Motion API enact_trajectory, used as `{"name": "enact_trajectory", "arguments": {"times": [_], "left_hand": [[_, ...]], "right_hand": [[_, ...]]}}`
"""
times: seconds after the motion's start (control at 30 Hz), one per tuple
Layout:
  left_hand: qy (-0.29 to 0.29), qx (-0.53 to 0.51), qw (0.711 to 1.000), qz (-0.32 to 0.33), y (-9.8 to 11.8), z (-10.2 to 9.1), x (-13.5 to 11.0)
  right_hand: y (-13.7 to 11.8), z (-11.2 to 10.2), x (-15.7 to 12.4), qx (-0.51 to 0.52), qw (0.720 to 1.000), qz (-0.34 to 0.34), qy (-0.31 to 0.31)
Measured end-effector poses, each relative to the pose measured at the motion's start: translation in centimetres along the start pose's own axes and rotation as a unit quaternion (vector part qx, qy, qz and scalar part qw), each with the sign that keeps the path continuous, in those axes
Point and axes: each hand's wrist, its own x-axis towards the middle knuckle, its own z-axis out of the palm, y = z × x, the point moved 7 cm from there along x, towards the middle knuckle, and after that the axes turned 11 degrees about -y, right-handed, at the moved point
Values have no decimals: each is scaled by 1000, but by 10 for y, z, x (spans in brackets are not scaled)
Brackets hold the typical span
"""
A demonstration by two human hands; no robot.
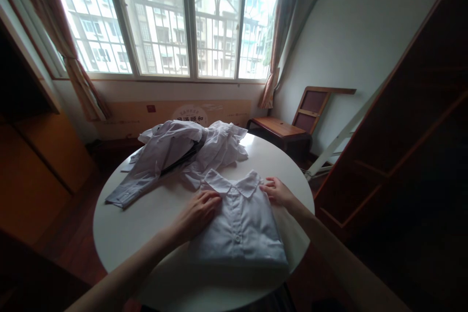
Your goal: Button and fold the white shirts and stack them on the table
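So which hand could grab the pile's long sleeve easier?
Probably the left hand: it touches the folded shirt, nearer the long sleeve. The right hand is farther, on the opposite side.

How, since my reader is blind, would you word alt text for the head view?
A person's left hand and right hand touch opposite sides of a folded white button-up cloth shirt, near its collar, on a round white table. Behind the shirt lies a rumpled heap of white clothing; beyond is a wide barred window.
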Motion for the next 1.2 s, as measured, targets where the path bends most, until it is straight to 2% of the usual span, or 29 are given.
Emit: {"name": "enact_trajectory", "arguments": {"times": [0.07, 0.13, 0.2, 0.27, 0.3, 0.37, 0.47, 0.57, 0.63, 0.77, 0.83, 1.0, 1.2], "left_hand": [[-13, -4, 1000, 26, 11, 4, 5], [-26, 1, 999, 31, 19, 5, 10], [-34, 7, 999, 26, 23, 5, 14], [-32, 10, 999, 19, 26, 4, 16], [-27, 14, 999, 14, 27, 3, 17], [-13, 28, 1000, 1, 28, 1, 18], [35, 64, 997, -26, 29, -9, 26], [97, 80, 991, -50, 21, -24, 42], [97, 81, 991, -48, 12, -26, 57], [-8, 75, 997, -22, -8, -7, 83], [-33, 66, 997, -23, -15, 1, 85], [9, 51, 998, -37, -17, 0, 78], [64, 37, 995, -71, -16, 1, 70]], "right_hand": [[-1, 2, 0, -45, 999, -1, -3], [-10, 0, -2, -124, 991, -28, 34], [-33, 0, -9, -222, 963, -111, 104], [-61, 13, -19, -306, 918, -218, 129], [-72, 25, -22, -337, 897, -265, 109], [-88, 55, -23, -385, 864, -323, 26], [-96, 94, -20, -456, 819, -340, -78], [-94, 114, -13, -525, 780, -322, -111], [-93, 117, -11, -553, 764, -312, -109], [-90, 111, -12, -558, 765, -301, -108], [-89, 107, -16, -550, 769, -307, -104], [-91, 103, -24, -531, 775, -333, -84], [-94, 95, -15, -491, 818, -286, -85]]}}
